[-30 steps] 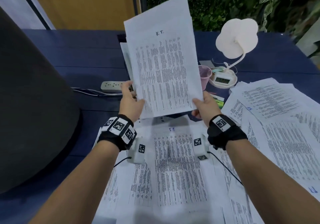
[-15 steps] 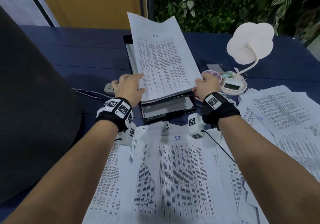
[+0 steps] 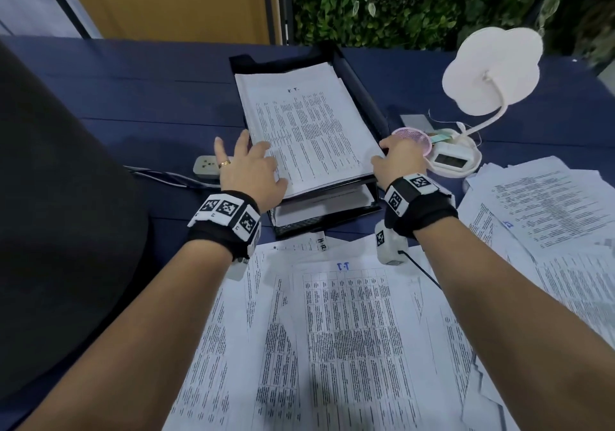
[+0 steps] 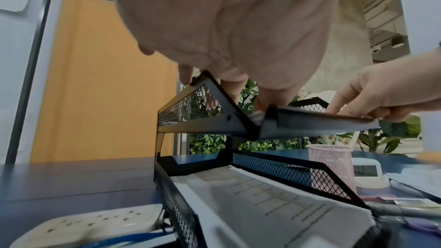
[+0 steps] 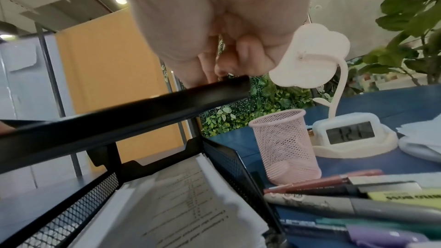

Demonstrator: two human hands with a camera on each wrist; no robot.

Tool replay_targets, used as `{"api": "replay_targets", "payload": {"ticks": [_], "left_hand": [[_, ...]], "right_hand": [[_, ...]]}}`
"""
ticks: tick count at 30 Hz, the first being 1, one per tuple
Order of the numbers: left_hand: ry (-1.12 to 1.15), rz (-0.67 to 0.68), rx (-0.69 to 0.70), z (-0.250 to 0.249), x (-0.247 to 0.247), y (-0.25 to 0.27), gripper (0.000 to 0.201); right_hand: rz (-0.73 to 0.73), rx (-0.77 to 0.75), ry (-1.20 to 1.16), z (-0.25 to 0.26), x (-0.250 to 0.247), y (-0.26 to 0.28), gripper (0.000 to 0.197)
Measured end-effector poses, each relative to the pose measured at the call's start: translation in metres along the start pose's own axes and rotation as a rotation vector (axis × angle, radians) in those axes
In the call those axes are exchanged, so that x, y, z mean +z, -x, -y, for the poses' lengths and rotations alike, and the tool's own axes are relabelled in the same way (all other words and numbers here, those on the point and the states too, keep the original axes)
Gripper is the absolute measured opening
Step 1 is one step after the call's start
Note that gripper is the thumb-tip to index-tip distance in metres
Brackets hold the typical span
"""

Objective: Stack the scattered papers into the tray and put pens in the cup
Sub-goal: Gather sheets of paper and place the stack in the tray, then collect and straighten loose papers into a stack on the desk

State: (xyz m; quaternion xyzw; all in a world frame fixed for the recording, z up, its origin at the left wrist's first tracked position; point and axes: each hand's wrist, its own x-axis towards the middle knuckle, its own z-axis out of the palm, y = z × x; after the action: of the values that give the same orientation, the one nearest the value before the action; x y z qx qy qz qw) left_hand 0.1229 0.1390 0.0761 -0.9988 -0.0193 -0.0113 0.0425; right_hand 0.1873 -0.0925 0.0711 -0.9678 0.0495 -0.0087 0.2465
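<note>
**Stack in top tray, both hands at its near corners**

Nearest: loose papers lay overlapping on the blue counter, more spread to the right. Pens lay on the counter beside the tray's right side. Left hand rested with spread, relaxed fingers on the stack's near-left corner. Right hand sat at the near-right corner, fingers curled; whether they gripped the sheets or the rim could not be told. The stack lay flat in the upper level of the black mesh tray; the lower level also held paper. Further right: pink mesh cup, upright, then a white lamp with clock base. A power strip lay left of the tray.
</note>
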Motion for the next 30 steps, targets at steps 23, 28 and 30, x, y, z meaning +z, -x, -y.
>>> {"api": "replay_targets", "payload": {"ticks": [23, 28, 30], "left_hand": [[0.678, 0.061, -0.102, -0.029, 0.083, 0.131, 0.055], [0.577, 0.334, -0.148, -0.038, 0.105, 0.138, 0.063], [0.541, 0.383, -0.121, -0.042, 0.111, 0.135, 0.068]], "right_hand": [[0.435, 0.186, 0.15, -0.129, 0.054, 0.156, 0.046], [0.497, 0.056, 0.323, -0.128, 0.05, 0.169, 0.053], [0.506, 0.056, 0.312, -0.128, 0.048, 0.17, 0.055]]}}
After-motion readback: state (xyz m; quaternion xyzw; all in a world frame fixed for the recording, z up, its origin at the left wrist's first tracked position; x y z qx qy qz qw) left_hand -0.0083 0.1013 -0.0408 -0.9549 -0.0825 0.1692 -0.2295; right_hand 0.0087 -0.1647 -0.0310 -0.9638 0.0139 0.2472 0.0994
